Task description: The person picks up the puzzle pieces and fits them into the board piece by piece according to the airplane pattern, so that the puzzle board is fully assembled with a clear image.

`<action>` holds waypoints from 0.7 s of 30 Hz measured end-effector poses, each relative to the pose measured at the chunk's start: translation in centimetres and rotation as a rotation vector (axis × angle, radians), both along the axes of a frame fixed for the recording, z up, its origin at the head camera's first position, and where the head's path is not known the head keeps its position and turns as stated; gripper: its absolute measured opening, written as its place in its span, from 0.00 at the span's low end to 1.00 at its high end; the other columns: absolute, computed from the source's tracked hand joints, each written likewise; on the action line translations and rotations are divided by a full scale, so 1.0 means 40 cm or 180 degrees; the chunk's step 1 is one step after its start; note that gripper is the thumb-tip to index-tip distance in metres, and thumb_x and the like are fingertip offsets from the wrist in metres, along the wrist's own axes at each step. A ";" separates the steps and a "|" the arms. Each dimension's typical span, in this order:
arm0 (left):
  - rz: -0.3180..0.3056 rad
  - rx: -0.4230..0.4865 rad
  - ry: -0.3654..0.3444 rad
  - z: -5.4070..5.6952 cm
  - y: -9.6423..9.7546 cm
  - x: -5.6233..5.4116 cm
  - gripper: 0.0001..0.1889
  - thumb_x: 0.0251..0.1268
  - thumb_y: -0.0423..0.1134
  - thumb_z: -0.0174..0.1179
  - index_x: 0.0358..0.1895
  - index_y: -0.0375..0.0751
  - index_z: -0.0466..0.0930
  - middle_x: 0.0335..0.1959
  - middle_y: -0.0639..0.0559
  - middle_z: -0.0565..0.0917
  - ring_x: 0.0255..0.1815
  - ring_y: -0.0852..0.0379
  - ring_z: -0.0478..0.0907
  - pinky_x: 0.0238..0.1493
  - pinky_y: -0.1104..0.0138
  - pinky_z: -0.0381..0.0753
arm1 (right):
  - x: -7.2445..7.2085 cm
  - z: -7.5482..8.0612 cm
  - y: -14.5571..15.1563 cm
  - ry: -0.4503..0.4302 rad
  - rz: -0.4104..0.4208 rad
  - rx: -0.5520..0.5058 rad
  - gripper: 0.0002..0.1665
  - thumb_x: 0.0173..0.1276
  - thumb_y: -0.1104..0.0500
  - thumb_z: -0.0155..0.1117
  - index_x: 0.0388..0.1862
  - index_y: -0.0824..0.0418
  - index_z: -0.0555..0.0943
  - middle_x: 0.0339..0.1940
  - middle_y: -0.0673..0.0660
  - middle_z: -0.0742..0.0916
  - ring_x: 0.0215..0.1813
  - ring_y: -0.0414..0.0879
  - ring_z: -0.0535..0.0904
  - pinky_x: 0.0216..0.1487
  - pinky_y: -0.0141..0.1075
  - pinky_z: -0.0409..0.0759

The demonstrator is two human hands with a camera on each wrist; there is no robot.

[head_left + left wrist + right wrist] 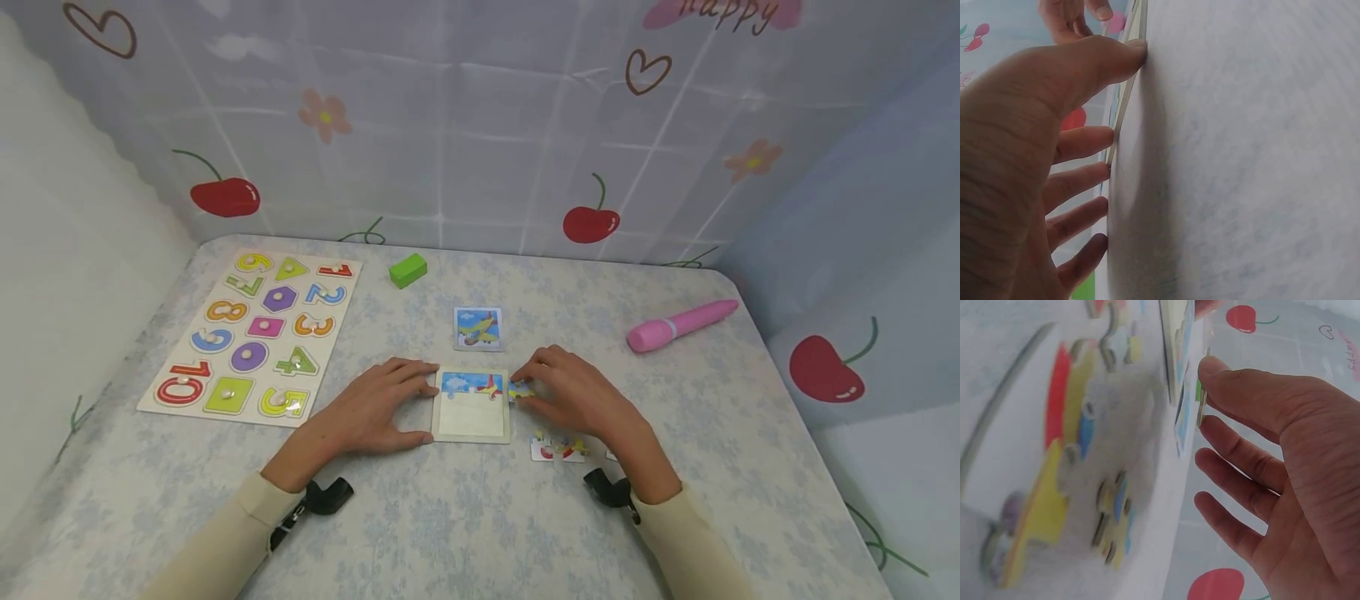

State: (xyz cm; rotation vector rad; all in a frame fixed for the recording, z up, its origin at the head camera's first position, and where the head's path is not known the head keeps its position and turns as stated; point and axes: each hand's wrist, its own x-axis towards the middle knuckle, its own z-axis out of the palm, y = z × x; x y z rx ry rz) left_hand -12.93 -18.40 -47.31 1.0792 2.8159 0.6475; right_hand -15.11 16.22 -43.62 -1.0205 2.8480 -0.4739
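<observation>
A small puzzle tray lies on the table, its top row filled with pieces showing sky and a red plane tail; the lower part is bare board. My left hand rests at the tray's left edge, thumb low and fingers higher up, the fingertips touching the rim in the left wrist view. Between thumb and index finger, my right hand pinches a puzzle piece beside the tray's right edge. From the right wrist, that thin piece appears edge-on, held above the table.
Loose puzzle pieces lie below my right hand; another loose piece shows in the right wrist view. A picture card of a plane sits behind the tray. Around them are a green block, a number board and a pink pen-like object.
</observation>
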 end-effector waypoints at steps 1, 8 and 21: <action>0.0003 -0.0001 -0.0001 0.000 0.000 0.000 0.31 0.61 0.60 0.77 0.64 0.48 0.86 0.79 0.50 0.74 0.77 0.46 0.71 0.70 0.44 0.76 | -0.001 0.003 -0.004 0.0026 0.0021 -0.0010 0.20 0.67 0.53 0.82 0.56 0.54 0.91 0.50 0.51 0.87 0.52 0.47 0.81 0.55 0.45 0.84; 0.0024 0.0011 0.0009 -0.001 0.002 -0.002 0.31 0.61 0.59 0.77 0.63 0.48 0.86 0.79 0.51 0.74 0.77 0.46 0.71 0.70 0.44 0.76 | -0.016 0.020 -0.037 0.0096 0.0131 -0.0066 0.20 0.67 0.53 0.83 0.56 0.56 0.91 0.50 0.52 0.88 0.52 0.48 0.82 0.55 0.46 0.85; 0.0018 -0.0059 -0.0008 -0.002 0.003 0.004 0.32 0.62 0.61 0.76 0.64 0.49 0.86 0.79 0.53 0.73 0.76 0.48 0.71 0.71 0.46 0.77 | -0.030 0.029 -0.111 0.0128 0.0260 -0.0100 0.20 0.68 0.51 0.82 0.56 0.54 0.91 0.50 0.50 0.87 0.52 0.47 0.82 0.54 0.43 0.85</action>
